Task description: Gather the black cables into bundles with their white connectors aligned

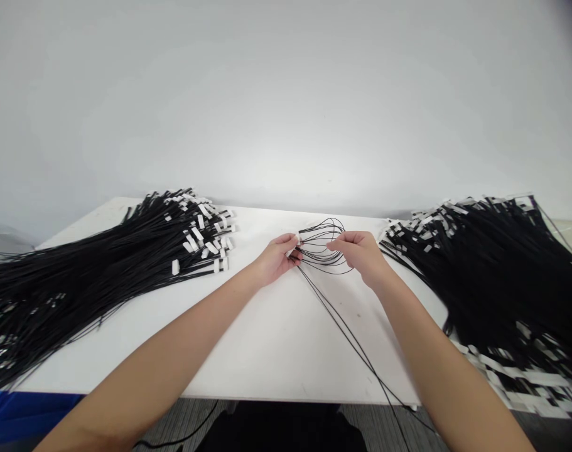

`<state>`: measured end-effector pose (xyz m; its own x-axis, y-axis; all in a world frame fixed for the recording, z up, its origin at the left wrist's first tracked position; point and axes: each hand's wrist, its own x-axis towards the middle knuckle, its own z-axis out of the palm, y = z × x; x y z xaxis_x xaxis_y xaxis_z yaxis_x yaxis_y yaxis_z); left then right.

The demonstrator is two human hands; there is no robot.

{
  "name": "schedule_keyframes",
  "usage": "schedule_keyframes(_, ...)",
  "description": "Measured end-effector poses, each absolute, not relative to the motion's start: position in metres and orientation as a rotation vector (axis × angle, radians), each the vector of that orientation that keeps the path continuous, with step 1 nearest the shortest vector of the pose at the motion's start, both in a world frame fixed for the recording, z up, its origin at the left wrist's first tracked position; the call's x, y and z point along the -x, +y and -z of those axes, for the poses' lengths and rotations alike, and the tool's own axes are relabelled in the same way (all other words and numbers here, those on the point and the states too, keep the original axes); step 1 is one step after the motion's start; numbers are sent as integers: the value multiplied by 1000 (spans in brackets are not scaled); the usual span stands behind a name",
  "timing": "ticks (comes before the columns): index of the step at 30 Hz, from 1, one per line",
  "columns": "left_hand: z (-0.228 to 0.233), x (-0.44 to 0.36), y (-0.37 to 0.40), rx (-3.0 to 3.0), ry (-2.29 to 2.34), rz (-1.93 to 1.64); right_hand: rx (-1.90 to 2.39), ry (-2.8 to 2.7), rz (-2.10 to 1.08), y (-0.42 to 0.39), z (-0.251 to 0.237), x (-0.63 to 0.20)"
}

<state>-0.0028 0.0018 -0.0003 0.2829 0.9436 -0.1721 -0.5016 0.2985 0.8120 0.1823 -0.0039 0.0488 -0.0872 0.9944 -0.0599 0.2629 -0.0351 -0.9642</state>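
My left hand (279, 258) pinches a small white connector over the middle of the white table. Several thin black wires (321, 254) fan out of it to the right and curve round in a loop. My right hand (358, 251) is closed, thumb and fingertips together, on the wires at the loop's right side. From under my left hand a few longer wires (342, 326) run down across the table and over its front edge. Exactly how many wires the right fingers hold cannot be made out.
A large heap of black wire harnesses (107, 263) with white connectors lies at the left. Another heap (493, 276) lies at the right, with connectors at both ends. A blue bin (29, 417) stands at the lower left. Behind the table (257, 351) rises a pale wall (286, 107).
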Motion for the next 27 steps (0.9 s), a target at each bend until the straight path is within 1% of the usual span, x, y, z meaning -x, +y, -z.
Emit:
schedule_keyframes(2,1,3,2,-723,747,-1087,1376,-1475,-1156,-3,-46,-183)
schedule_keyframes(4,1,3,2,-733,749,-1081,1348,-1553,-1040,-4,-42,-182)
schedule_keyframes(6,1,3,2,-737,752,-1077,1313,-1695,-785,-5,-38,-180)
schedule_keyframes(10,0,2,1,-742,744,-1044,1195,-2053,-131,-7,-28,-178)
schedule_keyframes(13,-1,2,1,-748,731,-1023,1096,-2199,126,-6,-20,-178)
schedule_keyframes(17,-1,3,0,-772,728,-1000,1043,-2233,217,-5,-14,-177)
schedule_keyframes(27,-1,5,0,-759,727,-977,1044,-2245,257,-6,-7,-172)
